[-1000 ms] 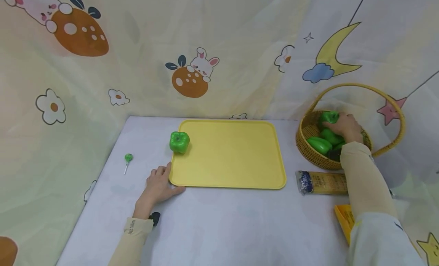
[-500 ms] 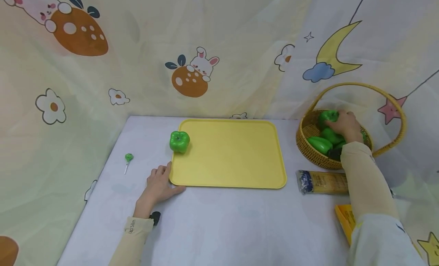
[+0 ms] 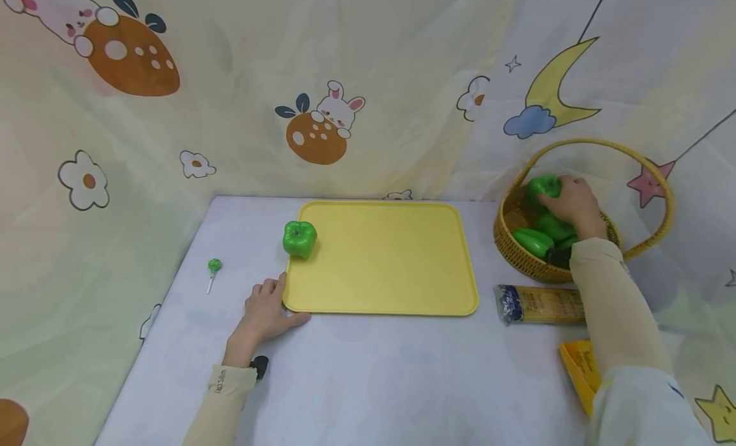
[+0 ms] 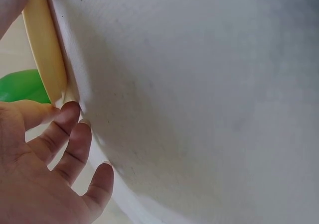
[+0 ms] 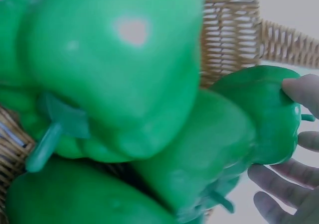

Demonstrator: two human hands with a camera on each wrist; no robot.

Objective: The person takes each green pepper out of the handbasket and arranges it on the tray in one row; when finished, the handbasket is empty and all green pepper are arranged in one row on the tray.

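Observation:
In the head view my right hand (image 3: 577, 206) grips a green bell pepper (image 3: 543, 189) at the back of the wicker basket (image 3: 526, 257). The right wrist view shows thumb and fingers about that bell pepper (image 5: 264, 114), its stem pointing toward the palm. More green peppers (image 5: 199, 154) lie in the basket below. My left hand (image 3: 266, 312) rests at the near left corner of the yellow tray (image 3: 382, 261), thumb along the front edge and index finger against the left edge. Another green bell pepper (image 3: 299, 239) sits over the tray's left rim.
A green lollipop (image 3: 214, 267) lies left of the tray. In front of the basket are a clear-wrapped package (image 3: 540, 305) and a yellow packet (image 3: 577, 372), both partly covered by the right arm. The basket's tall handle (image 3: 598, 141) arches above it. A printed cloth hangs behind the table.
My right hand and the bell pepper in it have risen slightly and shifted a little left within the basket. The left hand and the tray have stayed put.

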